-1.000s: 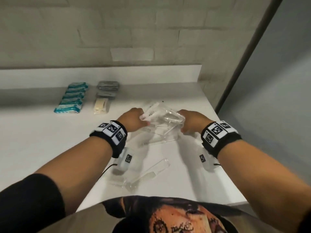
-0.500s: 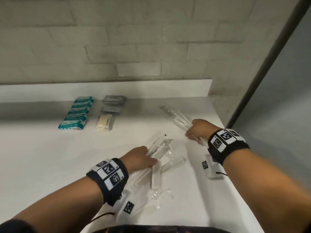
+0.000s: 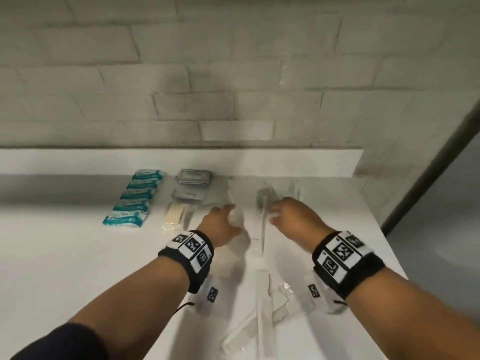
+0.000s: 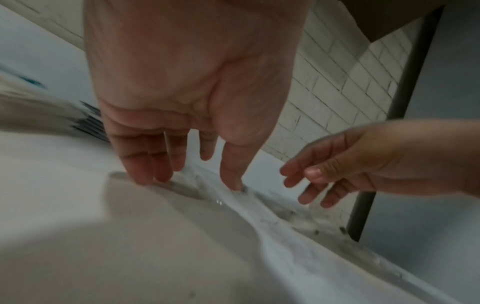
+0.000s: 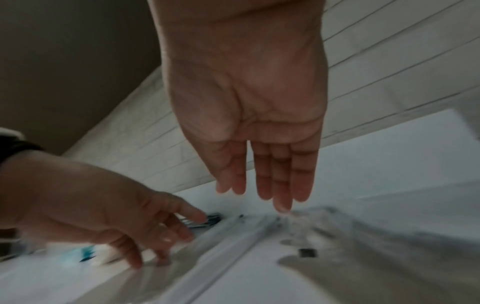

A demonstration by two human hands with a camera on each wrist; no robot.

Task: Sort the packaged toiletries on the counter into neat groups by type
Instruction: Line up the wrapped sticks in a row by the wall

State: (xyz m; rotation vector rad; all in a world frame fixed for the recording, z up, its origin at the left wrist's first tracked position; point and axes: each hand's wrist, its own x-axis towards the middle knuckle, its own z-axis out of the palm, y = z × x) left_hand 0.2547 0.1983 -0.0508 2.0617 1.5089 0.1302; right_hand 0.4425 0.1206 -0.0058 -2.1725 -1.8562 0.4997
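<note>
**Both hands now up by the back of the counter**

At the far left of the white counter (image 3: pixel 65 255) we see the row of teal packets (image 3: pixel 135 201), lying where they lay half a second ago. Just right of them sit the grey sachets (image 3: pixel 193 176) and the cream bar (image 3: pixel 174 218), also unmoved.

Next comes our left hand (image 3: pixel 220 224). Half a second ago it was low on the counter among the loose clear packets; it has since travelled up beside the cream bar. In the left wrist view its fingers (image 4: pixel 145 160) are straight and spread, their tips touching a clear wrapped packet (image 3: pixel 235 206) on the counter, gripping nothing.

Between the hands a long clear sleeve (image 3: pixel 261 229) lies flat, pointing toward the wall.

Our right hand (image 3: pixel 293 216) held a clear packet off to the right before; now it is released, fingers (image 5: pixel 280 174) straight and close together above the clear packets near the back edge.

Below the wrists, wrapped combs (image 3: pixel 259 307) lie crossed near the front edge.
</note>
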